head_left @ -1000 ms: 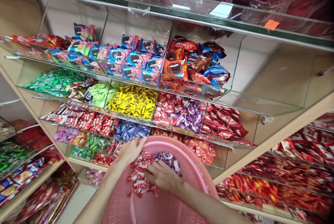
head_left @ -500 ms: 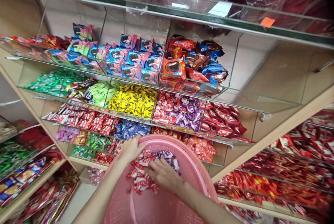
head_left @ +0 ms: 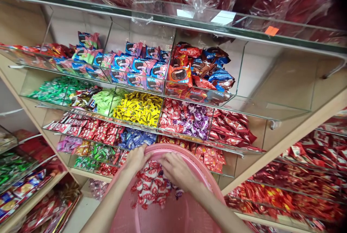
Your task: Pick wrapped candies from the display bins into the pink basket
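A pink perforated basket [head_left: 200, 157] is tilted against the lower shelves. My left hand [head_left: 137, 159] is closed on its upper left rim. Inside the basket, red-and-white wrapped candies [head_left: 151, 186] lie heaped below my hands, with purple-and-white candies [head_left: 178, 192] partly hidden beside them. My right hand [head_left: 175, 168] reaches into the basket near the top rim, over the purple ones, its fingers bent; whether it holds a candy cannot be made out.
Glass shelves [head_left: 151, 126] hold yellow candies [head_left: 138, 109], red and purple candies [head_left: 187, 117], and small cookie packs [head_left: 141, 64]. More red packets [head_left: 290, 175] fill shelves at right. A wooden divider [head_left: 282, 142] slopes beside the basket.
My right hand has moved up toward the basket's top rim, uncovering more red-and-white candies. The purple candies are now mostly hidden behind it. My left hand stays on the rim.
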Action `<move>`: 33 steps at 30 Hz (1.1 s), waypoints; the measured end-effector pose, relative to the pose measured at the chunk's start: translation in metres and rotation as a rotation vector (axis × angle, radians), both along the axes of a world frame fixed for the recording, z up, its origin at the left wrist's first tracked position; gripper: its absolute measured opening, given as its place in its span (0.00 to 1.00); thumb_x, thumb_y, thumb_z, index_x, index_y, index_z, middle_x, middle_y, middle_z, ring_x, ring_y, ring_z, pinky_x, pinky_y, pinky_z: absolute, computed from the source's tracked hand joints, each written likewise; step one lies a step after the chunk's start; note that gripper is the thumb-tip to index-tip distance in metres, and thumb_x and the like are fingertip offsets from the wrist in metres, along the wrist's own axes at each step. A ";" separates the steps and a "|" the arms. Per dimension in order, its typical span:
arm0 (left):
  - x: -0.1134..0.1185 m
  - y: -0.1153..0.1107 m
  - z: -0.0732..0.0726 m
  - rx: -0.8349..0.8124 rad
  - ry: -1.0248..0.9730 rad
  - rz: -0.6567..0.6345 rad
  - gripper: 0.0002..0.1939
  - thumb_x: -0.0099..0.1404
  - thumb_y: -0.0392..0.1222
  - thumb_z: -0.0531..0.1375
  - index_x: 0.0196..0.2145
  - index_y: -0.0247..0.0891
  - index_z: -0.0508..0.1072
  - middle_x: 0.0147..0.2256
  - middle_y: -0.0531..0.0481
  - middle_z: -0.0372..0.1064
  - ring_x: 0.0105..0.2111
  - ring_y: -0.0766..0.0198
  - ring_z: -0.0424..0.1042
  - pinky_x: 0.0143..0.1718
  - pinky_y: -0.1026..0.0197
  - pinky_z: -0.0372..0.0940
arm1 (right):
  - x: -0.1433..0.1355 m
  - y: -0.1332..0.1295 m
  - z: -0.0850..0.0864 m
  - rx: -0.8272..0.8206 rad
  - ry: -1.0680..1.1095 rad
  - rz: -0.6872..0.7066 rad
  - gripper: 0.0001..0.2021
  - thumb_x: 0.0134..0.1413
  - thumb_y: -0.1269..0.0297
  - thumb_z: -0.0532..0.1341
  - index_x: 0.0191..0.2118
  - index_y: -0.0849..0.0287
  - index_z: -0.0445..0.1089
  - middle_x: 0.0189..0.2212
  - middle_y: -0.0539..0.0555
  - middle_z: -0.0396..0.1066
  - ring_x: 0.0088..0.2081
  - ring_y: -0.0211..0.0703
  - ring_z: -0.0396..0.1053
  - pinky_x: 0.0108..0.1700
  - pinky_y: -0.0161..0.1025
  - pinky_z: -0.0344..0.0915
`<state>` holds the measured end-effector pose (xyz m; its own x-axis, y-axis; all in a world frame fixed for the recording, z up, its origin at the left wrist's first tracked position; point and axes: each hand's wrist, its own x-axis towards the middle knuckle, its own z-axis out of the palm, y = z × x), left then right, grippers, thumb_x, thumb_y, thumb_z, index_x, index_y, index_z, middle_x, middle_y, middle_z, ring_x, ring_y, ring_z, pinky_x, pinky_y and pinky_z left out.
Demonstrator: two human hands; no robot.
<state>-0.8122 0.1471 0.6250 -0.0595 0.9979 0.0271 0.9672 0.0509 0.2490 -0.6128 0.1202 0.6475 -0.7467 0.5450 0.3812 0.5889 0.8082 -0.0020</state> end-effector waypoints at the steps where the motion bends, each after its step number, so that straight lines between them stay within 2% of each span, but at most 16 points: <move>1: 0.000 0.000 0.001 -0.007 -0.001 0.006 0.25 0.61 0.58 0.46 0.48 0.40 0.64 0.40 0.40 0.71 0.41 0.50 0.70 0.37 0.56 0.61 | 0.002 0.005 0.013 0.019 0.046 -0.031 0.13 0.59 0.68 0.50 0.49 0.58 0.62 0.41 0.56 0.63 0.41 0.44 0.58 0.40 0.40 0.56; 4: 0.001 -0.001 0.004 -0.011 -0.005 0.016 0.25 0.60 0.58 0.46 0.48 0.41 0.64 0.40 0.40 0.71 0.41 0.50 0.70 0.38 0.56 0.60 | 0.011 0.027 0.054 0.106 0.144 -0.131 0.14 0.60 0.66 0.48 0.50 0.59 0.61 0.41 0.58 0.63 0.41 0.45 0.58 0.40 0.42 0.55; 6: 0.002 -0.002 0.005 -0.011 -0.006 0.017 0.26 0.60 0.59 0.45 0.48 0.40 0.64 0.40 0.40 0.71 0.41 0.51 0.70 0.37 0.57 0.60 | 0.019 0.045 0.080 0.173 0.129 -0.216 0.15 0.60 0.65 0.49 0.50 0.59 0.62 0.41 0.59 0.63 0.41 0.47 0.58 0.40 0.42 0.55; 8: 0.001 -0.003 0.005 -0.012 -0.010 0.010 0.26 0.61 0.59 0.43 0.46 0.39 0.64 0.39 0.40 0.72 0.41 0.50 0.70 0.37 0.57 0.60 | 0.026 0.062 0.098 0.215 0.035 -0.304 0.14 0.57 0.64 0.54 0.49 0.59 0.65 0.40 0.59 0.63 0.41 0.49 0.57 0.40 0.43 0.55; 10: 0.001 -0.003 0.005 -0.012 -0.014 0.002 0.26 0.62 0.59 0.41 0.44 0.39 0.65 0.38 0.40 0.72 0.40 0.50 0.70 0.36 0.56 0.60 | 0.030 0.076 0.107 0.215 -0.084 -0.369 0.14 0.53 0.62 0.58 0.45 0.59 0.68 0.38 0.59 0.63 0.40 0.50 0.57 0.38 0.43 0.55; 13: 0.000 -0.003 0.004 -0.011 -0.025 0.007 0.26 0.62 0.59 0.41 0.43 0.39 0.65 0.37 0.41 0.72 0.40 0.51 0.70 0.36 0.57 0.60 | 0.030 0.087 0.108 0.181 -0.192 -0.402 0.09 0.50 0.61 0.61 0.37 0.59 0.71 0.36 0.59 0.62 0.40 0.50 0.58 0.37 0.43 0.55; 16: 0.000 -0.004 0.004 -0.012 -0.041 0.017 0.25 0.62 0.59 0.41 0.44 0.39 0.65 0.38 0.41 0.72 0.40 0.52 0.70 0.36 0.58 0.60 | 0.029 0.091 0.103 0.163 -0.186 -0.394 0.06 0.51 0.63 0.60 0.33 0.59 0.71 0.36 0.58 0.62 0.39 0.48 0.58 0.37 0.42 0.54; 20: 0.001 -0.006 0.006 -0.019 -0.036 0.022 0.26 0.62 0.59 0.41 0.45 0.39 0.65 0.38 0.41 0.72 0.41 0.51 0.70 0.37 0.57 0.60 | 0.030 0.092 0.098 0.140 -0.080 -0.350 0.07 0.54 0.63 0.58 0.34 0.59 0.71 0.36 0.56 0.63 0.37 0.45 0.58 0.38 0.40 0.54; 25: 0.002 -0.006 0.005 -0.015 -0.029 0.021 0.26 0.61 0.59 0.41 0.44 0.40 0.65 0.37 0.41 0.72 0.40 0.51 0.71 0.36 0.57 0.61 | 0.035 0.093 0.102 0.085 0.106 -0.320 0.09 0.56 0.62 0.55 0.35 0.59 0.71 0.35 0.55 0.64 0.38 0.44 0.59 0.40 0.40 0.56; 30: 0.002 -0.005 0.003 -0.004 -0.030 0.030 0.25 0.61 0.59 0.44 0.45 0.39 0.65 0.38 0.40 0.72 0.41 0.51 0.70 0.37 0.57 0.61 | 0.028 0.069 0.114 0.085 0.338 -0.209 0.09 0.58 0.63 0.53 0.37 0.60 0.69 0.35 0.55 0.66 0.38 0.44 0.62 0.42 0.40 0.58; 33: 0.002 -0.004 0.002 -0.007 -0.030 0.030 0.25 0.60 0.60 0.44 0.44 0.40 0.65 0.38 0.40 0.72 0.41 0.50 0.70 0.37 0.56 0.61 | 0.014 0.040 0.112 -0.024 0.397 -0.107 0.09 0.59 0.64 0.52 0.36 0.59 0.67 0.34 0.53 0.67 0.37 0.41 0.64 0.40 0.37 0.59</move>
<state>-0.8106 0.1427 0.6271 -0.0901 0.9958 0.0175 0.9574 0.0818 0.2771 -0.5991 0.1599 0.7593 -0.4828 0.6242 0.6143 0.6193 0.7393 -0.2644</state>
